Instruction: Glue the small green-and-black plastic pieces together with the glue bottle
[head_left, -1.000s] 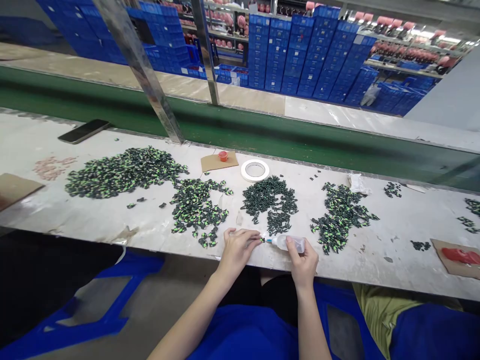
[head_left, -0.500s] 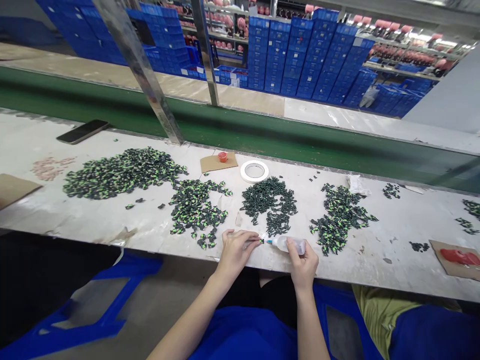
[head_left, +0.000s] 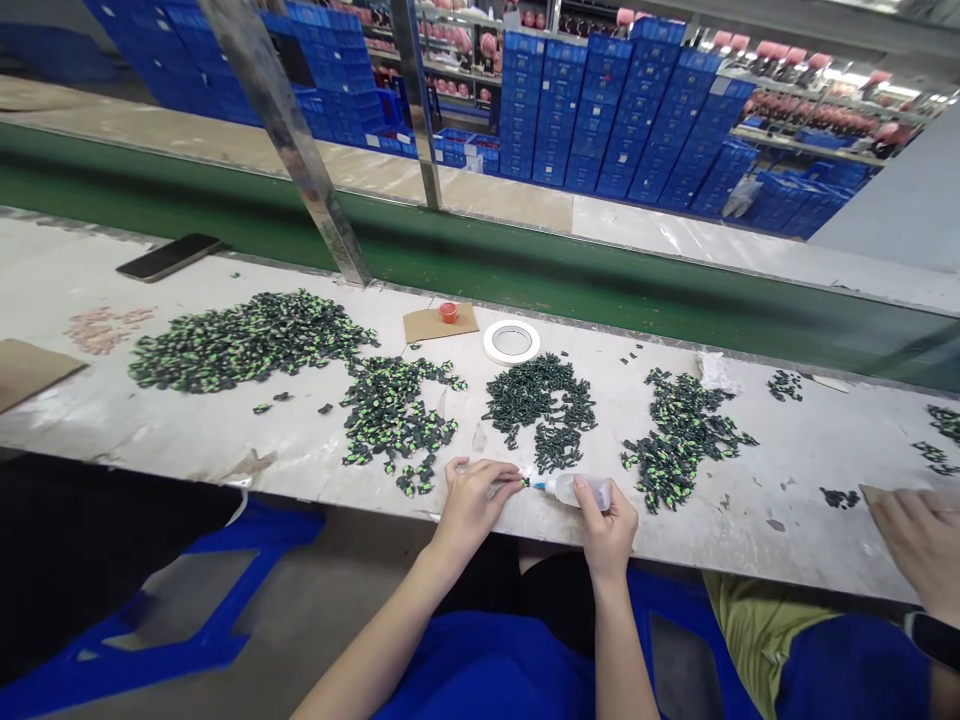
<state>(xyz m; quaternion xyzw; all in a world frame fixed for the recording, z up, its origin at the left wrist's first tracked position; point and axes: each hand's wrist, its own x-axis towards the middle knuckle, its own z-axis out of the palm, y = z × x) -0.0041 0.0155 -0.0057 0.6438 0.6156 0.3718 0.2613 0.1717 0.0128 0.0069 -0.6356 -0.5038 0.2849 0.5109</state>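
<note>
The squeeze bottle (head_left: 574, 490) lies with its long axis running sideways, its nozzle pointing left at the small dark-and-green piece (head_left: 526, 483). It is translucent and whitish, with a thin blue tip. It is on the person's side of the white tape roll (head_left: 490, 344) and slightly right of it, past the dark green pile (head_left: 529, 390). The right hand (head_left: 611, 525) grips the bottle between thumb and fingers; the left hand (head_left: 476, 497) pinches the piece at its fingertips, nearer the person than the roll.
</note>
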